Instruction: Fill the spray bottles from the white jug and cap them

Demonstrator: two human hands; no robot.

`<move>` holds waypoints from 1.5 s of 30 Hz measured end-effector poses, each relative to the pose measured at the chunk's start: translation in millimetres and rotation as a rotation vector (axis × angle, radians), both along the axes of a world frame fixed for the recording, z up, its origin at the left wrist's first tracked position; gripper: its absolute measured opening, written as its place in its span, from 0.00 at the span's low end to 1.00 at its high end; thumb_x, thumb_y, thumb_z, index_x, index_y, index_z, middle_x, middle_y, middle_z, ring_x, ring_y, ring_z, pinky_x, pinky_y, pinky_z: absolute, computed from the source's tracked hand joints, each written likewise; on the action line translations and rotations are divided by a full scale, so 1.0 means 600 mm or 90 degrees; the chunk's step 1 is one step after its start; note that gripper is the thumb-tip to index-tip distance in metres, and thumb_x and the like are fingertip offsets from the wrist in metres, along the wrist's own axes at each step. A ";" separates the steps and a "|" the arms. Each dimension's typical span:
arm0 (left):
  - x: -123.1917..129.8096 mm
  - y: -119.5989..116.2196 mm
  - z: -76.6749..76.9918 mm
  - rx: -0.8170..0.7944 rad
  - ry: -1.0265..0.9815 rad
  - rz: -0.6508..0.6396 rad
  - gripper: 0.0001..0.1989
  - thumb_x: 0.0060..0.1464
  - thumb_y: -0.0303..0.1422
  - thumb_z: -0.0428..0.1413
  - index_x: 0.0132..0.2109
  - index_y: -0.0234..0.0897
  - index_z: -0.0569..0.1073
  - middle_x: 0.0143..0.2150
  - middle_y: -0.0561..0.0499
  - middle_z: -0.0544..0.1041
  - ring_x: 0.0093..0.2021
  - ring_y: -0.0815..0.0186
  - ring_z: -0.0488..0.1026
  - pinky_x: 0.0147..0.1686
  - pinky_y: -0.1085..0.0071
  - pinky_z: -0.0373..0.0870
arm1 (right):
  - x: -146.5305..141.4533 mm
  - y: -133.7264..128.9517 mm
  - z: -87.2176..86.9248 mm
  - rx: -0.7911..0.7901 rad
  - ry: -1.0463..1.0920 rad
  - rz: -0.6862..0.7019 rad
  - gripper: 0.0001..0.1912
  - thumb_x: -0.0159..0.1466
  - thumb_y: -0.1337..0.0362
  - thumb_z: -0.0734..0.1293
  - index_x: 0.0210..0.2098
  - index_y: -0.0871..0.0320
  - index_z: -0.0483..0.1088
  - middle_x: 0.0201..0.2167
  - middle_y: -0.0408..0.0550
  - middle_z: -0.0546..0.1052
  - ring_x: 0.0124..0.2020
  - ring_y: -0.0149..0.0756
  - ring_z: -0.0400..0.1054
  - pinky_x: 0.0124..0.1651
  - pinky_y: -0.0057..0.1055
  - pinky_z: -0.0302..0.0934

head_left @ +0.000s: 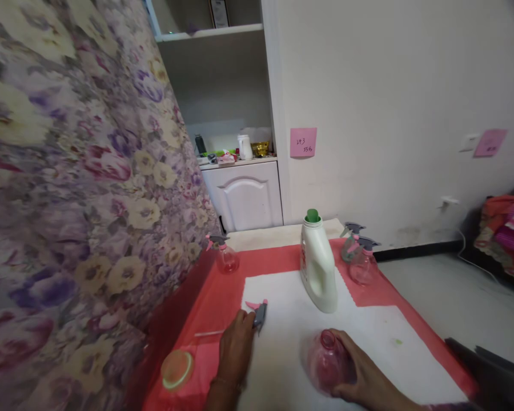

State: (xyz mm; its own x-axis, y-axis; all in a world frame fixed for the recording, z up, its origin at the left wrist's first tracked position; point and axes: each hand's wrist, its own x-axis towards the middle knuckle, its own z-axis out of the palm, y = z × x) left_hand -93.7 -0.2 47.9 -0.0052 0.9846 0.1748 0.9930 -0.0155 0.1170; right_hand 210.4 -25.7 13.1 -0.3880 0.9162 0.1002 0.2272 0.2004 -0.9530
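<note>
My left hand (235,345) is closed around a grey and pink trigger spray head (260,315) at the left edge of the white sheet. A thin dip tube (208,333) points left from beneath that hand. A translucent pink spray bottle (325,365) with a bare, open neck is in my right hand (356,365), whose fingers wrap its right side; the bottle's outline is slightly blurred. Beyond it a large pale jug (319,268) stands upright on the white sheet, with a green piece (312,216) in its mouth.
Capped spray bottles stand at the back: one clear pink bottle (228,260) on the left, two at right, including a nearer bottle (363,268). A round orange container (176,369) sits front left on the red tablecloth (223,297). A floral curtain (89,228) borders the left side.
</note>
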 end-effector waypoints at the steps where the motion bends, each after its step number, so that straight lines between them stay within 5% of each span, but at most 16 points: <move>1: -0.007 0.002 -0.007 -0.006 -0.001 0.008 0.10 0.62 0.32 0.45 0.44 0.43 0.71 0.40 0.52 0.70 0.36 0.65 0.73 0.31 0.72 0.60 | -0.001 -0.001 0.000 -0.004 0.003 -0.005 0.43 0.41 0.76 0.69 0.57 0.54 0.61 0.57 0.51 0.70 0.60 0.50 0.61 0.63 0.41 0.53; 11: -0.037 0.006 -0.046 -0.012 -0.137 0.054 0.17 0.63 0.31 0.43 0.56 0.42 0.65 0.53 0.48 0.68 0.50 0.65 0.71 0.40 0.74 0.66 | -0.070 0.029 0.027 -0.004 0.047 -0.043 0.43 0.43 0.74 0.74 0.58 0.55 0.60 0.58 0.52 0.69 0.59 0.48 0.62 0.62 0.43 0.54; 18: -0.040 -0.017 -0.031 0.063 -0.208 0.060 0.20 0.60 0.25 0.40 0.57 0.40 0.64 0.58 0.45 0.66 0.50 0.62 0.72 0.39 0.70 0.71 | -0.122 0.054 0.005 0.030 0.045 -0.043 0.43 0.42 0.75 0.73 0.57 0.54 0.61 0.56 0.51 0.70 0.57 0.48 0.64 0.61 0.45 0.56; 21: -0.038 -0.021 -0.022 0.171 -0.234 0.040 0.16 0.62 0.30 0.42 0.54 0.39 0.66 0.55 0.43 0.68 0.55 0.58 0.68 0.51 0.62 0.69 | -0.125 0.053 -0.006 0.035 0.030 -0.056 0.45 0.42 0.75 0.73 0.59 0.54 0.59 0.59 0.53 0.68 0.60 0.48 0.61 0.64 0.46 0.51; 24: -0.026 -0.018 -0.026 0.238 -0.298 -0.039 0.15 0.62 0.32 0.43 0.52 0.38 0.68 0.51 0.43 0.71 0.55 0.58 0.68 0.58 0.58 0.64 | -0.121 0.050 -0.016 0.030 0.025 -0.059 0.49 0.42 0.74 0.74 0.61 0.54 0.56 0.61 0.53 0.65 0.62 0.48 0.58 0.65 0.46 0.49; 28: 0.012 -0.021 -0.049 0.191 -0.394 -0.140 0.16 0.60 0.35 0.50 0.53 0.37 0.68 0.53 0.41 0.73 0.55 0.56 0.70 0.55 0.57 0.68 | -0.101 0.043 -0.016 0.029 0.031 -0.048 0.53 0.42 0.68 0.77 0.64 0.51 0.54 0.63 0.54 0.62 0.64 0.51 0.56 0.64 0.49 0.52; 34: 0.081 -0.031 -0.066 0.066 -0.491 -0.228 0.31 0.54 0.37 0.56 0.63 0.39 0.59 0.63 0.40 0.66 0.63 0.53 0.63 0.62 0.54 0.62 | -0.030 0.056 0.027 0.090 0.086 -0.171 0.23 0.60 0.57 0.69 0.54 0.53 0.65 0.55 0.54 0.71 0.56 0.47 0.66 0.58 0.47 0.61; 39: 0.097 -0.025 -0.072 0.049 -0.537 -0.212 0.33 0.53 0.34 0.55 0.64 0.36 0.57 0.64 0.39 0.64 0.64 0.53 0.62 0.63 0.56 0.60 | 0.010 0.112 0.061 0.099 0.167 -0.341 0.24 0.58 0.49 0.69 0.48 0.56 0.68 0.51 0.56 0.74 0.53 0.49 0.69 0.54 0.47 0.65; 45: 0.097 -0.022 -0.080 0.036 -0.546 -0.187 0.35 0.49 0.32 0.57 0.64 0.36 0.57 0.63 0.39 0.65 0.64 0.53 0.62 0.63 0.56 0.60 | -0.006 0.181 0.082 0.082 0.177 -0.311 0.27 0.51 0.49 0.73 0.45 0.58 0.71 0.46 0.56 0.78 0.48 0.50 0.72 0.50 0.44 0.67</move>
State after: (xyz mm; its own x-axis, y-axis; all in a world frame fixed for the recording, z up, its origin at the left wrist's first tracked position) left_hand -35.5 -13.4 -0.1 0.0943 0.9569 0.2747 0.5205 -0.2826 0.8057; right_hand 206.8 83.0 62.3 0.1334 0.9563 0.2604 0.0669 0.2534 -0.9650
